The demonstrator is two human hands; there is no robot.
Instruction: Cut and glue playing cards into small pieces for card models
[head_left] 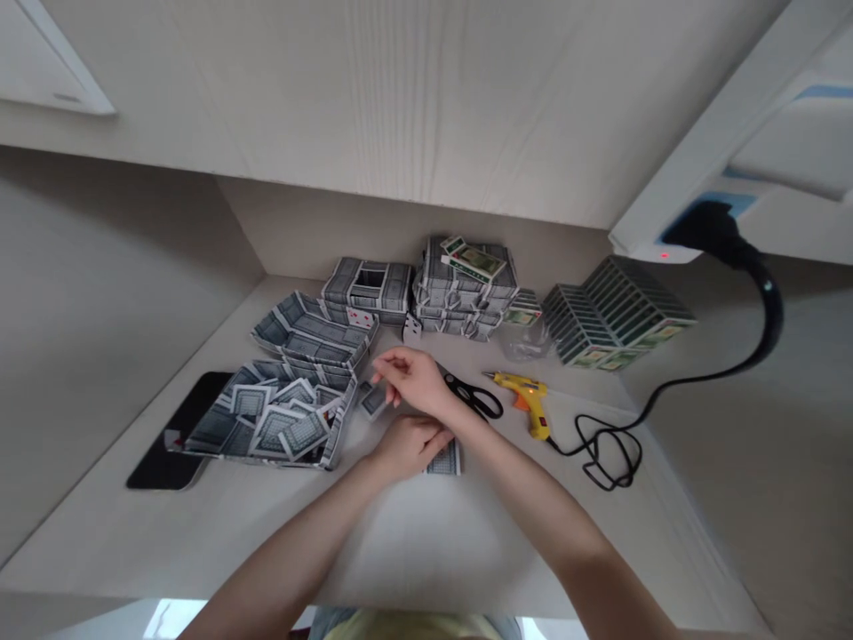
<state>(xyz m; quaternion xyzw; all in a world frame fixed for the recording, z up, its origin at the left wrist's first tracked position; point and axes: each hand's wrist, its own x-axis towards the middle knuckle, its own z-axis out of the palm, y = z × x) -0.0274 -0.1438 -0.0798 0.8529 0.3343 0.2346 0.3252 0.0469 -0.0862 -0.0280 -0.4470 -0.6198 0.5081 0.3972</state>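
Observation:
My left hand [411, 446] rests on a grey patterned playing card [445, 460] on the table, its fingers closed over the card and partly covered by my right forearm. Crossing above it, my right hand [411, 378] is loosely bent with its fingers apart, and I see nothing in them. Just below its fingertips lies a small grey card piece [371, 402]. Black-handled scissors [474, 396] lie beside my right wrist. To the left, an open box made of cards [219, 422] contains several loose cards [286, 418], with its raised lid [313, 329] behind.
A yellow glue gun [526, 396] lies right, its black cord [617, 453] coiled and rising to a plug [710, 233]. Card-built boxes [459, 289] stand at the back, with a small green carton [474, 262] on top. Stacked card packs [617, 311] stand right. A black phone [166, 458] lies left.

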